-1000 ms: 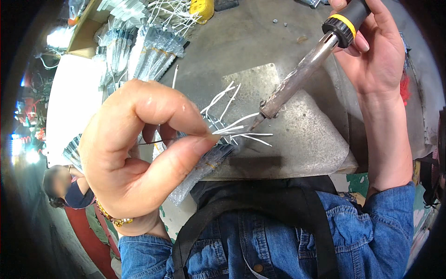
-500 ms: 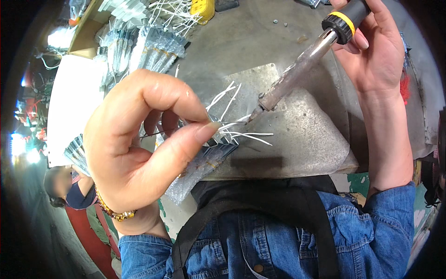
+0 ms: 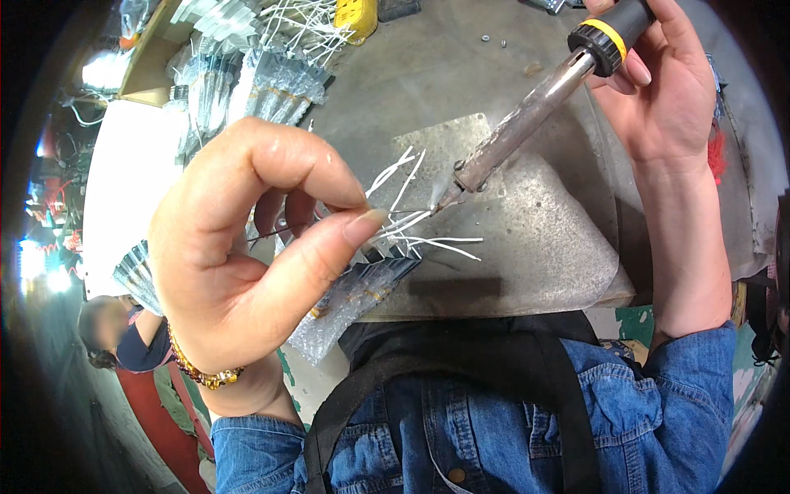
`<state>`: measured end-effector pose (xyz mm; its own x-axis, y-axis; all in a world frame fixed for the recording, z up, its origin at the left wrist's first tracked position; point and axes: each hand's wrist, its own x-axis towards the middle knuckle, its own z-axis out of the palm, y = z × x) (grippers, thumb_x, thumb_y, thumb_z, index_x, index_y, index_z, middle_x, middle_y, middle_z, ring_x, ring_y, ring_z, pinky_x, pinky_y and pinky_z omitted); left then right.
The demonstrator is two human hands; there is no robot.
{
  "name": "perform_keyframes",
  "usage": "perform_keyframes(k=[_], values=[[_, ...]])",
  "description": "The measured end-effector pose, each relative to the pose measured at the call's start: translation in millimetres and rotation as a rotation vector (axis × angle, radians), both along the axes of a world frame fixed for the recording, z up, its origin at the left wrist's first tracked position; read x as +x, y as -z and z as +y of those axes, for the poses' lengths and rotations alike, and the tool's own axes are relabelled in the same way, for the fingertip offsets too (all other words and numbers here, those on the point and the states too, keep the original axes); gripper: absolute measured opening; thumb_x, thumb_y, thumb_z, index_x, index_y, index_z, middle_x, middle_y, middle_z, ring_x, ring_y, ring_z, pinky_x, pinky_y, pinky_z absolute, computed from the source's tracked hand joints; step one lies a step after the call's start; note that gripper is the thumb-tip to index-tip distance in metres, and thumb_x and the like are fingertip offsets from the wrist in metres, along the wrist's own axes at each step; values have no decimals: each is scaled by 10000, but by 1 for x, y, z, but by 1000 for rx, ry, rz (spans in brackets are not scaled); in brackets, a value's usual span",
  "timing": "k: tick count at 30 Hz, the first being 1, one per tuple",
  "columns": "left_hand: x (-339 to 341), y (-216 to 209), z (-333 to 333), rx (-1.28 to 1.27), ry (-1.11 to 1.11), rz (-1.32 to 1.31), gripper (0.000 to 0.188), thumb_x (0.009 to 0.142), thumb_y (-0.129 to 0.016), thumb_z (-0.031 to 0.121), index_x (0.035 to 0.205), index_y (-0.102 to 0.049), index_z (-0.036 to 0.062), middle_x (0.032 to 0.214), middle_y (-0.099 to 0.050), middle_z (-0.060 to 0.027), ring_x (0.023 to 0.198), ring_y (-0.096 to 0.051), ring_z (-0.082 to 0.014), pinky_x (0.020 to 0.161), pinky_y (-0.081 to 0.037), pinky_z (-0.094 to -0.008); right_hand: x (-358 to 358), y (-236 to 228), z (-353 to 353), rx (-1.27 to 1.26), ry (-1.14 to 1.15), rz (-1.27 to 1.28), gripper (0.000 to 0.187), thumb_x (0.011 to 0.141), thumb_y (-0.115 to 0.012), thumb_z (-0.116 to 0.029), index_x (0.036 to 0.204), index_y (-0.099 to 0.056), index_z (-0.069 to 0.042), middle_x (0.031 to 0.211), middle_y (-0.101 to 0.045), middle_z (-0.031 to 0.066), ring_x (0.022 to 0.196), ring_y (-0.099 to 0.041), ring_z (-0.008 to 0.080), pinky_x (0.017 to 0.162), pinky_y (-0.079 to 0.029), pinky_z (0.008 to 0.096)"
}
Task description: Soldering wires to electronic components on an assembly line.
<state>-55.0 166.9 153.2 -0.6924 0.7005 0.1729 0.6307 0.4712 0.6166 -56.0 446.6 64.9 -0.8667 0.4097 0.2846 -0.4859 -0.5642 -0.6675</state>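
Head view: my left grip [image 3: 222, 267] pinches a thin wire [image 3: 406, 212]; my right grip [image 3: 662, 111] holds a soldering iron [image 3: 527, 123], its tip [image 3: 445, 198] near some white wires [image 3: 409, 222].

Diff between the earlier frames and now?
Left hand shifted slightly up the picture, pinching the thin dark wire; soldering iron tip moved slightly up and left. Nothing newly grasped or let go: right hand keeps the iron. Wrapped bundles at the back and the yellow block stayed put.
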Motion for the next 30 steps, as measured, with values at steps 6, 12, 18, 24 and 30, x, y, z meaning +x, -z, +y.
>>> perform_keyframes(k=[6,12,18,24,30], values=[[-1,3,-1,-6,24,18,229,771,-713,-68,919,-559,16,862,-617,-98,779,-586,-150,699,-446,-241,0,2,2,-71,-18,-34,246,996,-532,-337,950,-607,-108,757,-649,96,383,-407,53,357,-304,193],[10,2,-4,4,-1,0,215,766,-669,-87,934,-561,-8,910,-610,-133,817,-589,-172,720,-454,-256,0,1,-1,-2,3,-1,245,995,-535,-336,949,-611,-108,756,-649,94,381,-409,55,355,-308,192],[59,17,-35,342,-216,346,245,751,-757,35,919,-580,22,826,-579,-116,702,-527,-159,638,-424,-239,3,-7,5,-91,-62,-66,243,997,-532,-335,941,-613,-114,748,-648,84,372,-400,51,358,-318,191],[117,33,-99,315,-528,-51,279,818,-772,133,950,-552,24,833,-547,-91,687,-501,-106,614,-393,-197,-1,2,7,19,-59,-40,240,990,-539,-341,939,-600,-115,713,-616,61,375,-388,49,359,-318,189],[157,26,-131,568,-578,-278,135,846,-640,-2,857,-508,23,800,-501,-85,543,-424,-88,460,-337,-215,0,-8,2,68,-28,-146,235,986,-540,-343,945,-580,-116,699,-593,45,381,-377,46,353,-297,193]])
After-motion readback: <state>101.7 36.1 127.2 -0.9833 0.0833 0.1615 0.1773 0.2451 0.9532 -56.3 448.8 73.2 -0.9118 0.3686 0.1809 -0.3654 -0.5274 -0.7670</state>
